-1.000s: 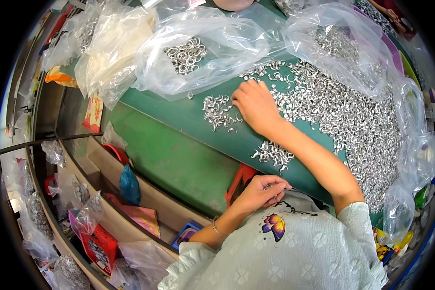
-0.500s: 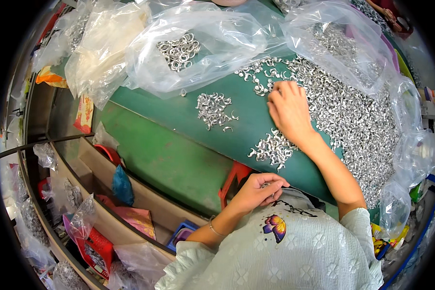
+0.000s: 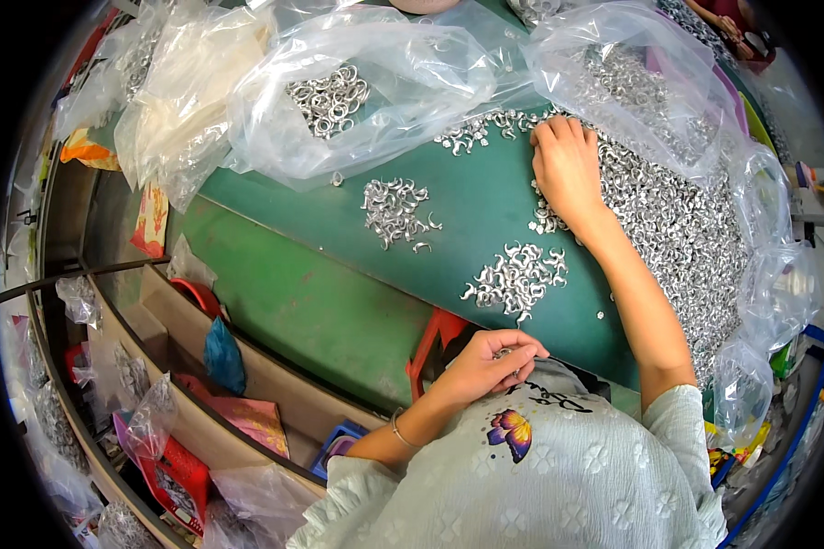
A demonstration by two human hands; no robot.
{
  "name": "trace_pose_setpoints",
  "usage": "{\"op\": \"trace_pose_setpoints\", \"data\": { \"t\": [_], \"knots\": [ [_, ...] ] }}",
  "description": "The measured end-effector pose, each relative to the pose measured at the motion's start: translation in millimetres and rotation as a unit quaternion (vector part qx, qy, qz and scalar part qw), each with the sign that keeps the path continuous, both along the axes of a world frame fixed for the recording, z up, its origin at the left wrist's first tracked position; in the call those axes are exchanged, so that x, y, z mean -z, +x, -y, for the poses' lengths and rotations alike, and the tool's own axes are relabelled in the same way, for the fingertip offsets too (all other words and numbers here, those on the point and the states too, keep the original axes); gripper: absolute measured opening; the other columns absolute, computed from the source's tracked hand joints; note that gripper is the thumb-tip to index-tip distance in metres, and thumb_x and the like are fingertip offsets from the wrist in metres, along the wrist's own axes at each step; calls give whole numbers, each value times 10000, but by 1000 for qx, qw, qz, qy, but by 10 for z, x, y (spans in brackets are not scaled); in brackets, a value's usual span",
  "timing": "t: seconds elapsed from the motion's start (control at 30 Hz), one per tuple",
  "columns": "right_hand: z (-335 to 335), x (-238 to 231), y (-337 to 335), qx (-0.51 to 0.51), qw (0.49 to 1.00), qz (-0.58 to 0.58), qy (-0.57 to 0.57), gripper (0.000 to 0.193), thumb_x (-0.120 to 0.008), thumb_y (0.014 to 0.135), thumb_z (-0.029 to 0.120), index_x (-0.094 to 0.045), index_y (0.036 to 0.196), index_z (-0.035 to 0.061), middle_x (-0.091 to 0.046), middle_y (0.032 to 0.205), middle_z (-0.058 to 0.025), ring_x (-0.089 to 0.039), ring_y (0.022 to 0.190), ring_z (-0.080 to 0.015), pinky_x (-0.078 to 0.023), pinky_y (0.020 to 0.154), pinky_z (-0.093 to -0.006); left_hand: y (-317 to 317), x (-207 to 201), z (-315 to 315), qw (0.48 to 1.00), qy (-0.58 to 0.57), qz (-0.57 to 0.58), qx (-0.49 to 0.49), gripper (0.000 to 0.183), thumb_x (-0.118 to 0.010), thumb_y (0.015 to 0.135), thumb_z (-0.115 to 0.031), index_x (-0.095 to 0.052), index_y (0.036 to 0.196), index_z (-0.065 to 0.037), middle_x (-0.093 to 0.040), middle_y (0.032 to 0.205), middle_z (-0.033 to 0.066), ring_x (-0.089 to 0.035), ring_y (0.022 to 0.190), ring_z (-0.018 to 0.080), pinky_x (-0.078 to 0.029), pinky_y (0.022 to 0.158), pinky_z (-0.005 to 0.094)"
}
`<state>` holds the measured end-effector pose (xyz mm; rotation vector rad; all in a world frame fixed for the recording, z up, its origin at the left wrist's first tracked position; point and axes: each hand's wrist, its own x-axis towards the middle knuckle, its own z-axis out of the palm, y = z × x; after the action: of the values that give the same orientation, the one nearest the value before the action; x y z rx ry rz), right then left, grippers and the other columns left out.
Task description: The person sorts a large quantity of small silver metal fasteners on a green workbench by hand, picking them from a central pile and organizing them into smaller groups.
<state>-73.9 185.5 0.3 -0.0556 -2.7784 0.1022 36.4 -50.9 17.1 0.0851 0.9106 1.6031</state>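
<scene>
My right hand [image 3: 568, 174] rests at the left edge of a wide heap of small curved silver metal pieces [image 3: 677, 238], its fingers bent down and fingertips hidden among them. Some loose pieces lie beside its wrist. Held low in front of my shirt, my left hand [image 3: 494, 366] is closed, thumb against fingers, with a bit of shiny metal showing between them. Two small piles of the same curved pieces lie on the green tabletop [image 3: 467, 220]: one pile [image 3: 517, 279] between my hands, another pile [image 3: 395, 212] farther left.
A clear plastic bag [image 3: 394, 101] with silver rings [image 3: 330, 101] lies at the back. Another clear bag [image 3: 632, 82] covers part of the heap. Along the left runs a beige drawer [image 3: 247, 384] with a blue bag [image 3: 222, 355]. Another person's hand [image 3: 731, 29] shows at the far right.
My right hand has moved right and away from me, toward the heap. Loose pieces near it have shifted, widening the gap beside the middle pile. My left hand stays in place.
</scene>
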Motion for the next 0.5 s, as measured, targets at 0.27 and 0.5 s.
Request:
{"op": "trace_pose_setpoints", "data": {
  "t": [0.27, 0.5],
  "knots": [
    [443, 54, -429, -191, 975, 40, -107, 413, -662, 842, 219, -553, 1195, 36, -554, 1196, -123, -474, 1185, -300, -346, 1013, -413, 34, -14, 8, 1000, -7, -25, 6, 231, -537, 985, -211, -645, 1024, -11, -539, 661, -9, -417, 545, 21, -294, 454, 178],
    [-102, -182, 94, -199, 974, 104, -21, 194, -645, 823, 144, -617, 998, 65, -590, 1106, -79, -547, 1096, -249, -395, 958, -431, 49, 26, 24, 1000, -1, -4, -1, 213, -530, 984, -194, -651, 1014, -22, -525, 656, -9, -406, 543, 24, -271, 447, 180]
  ]
}}
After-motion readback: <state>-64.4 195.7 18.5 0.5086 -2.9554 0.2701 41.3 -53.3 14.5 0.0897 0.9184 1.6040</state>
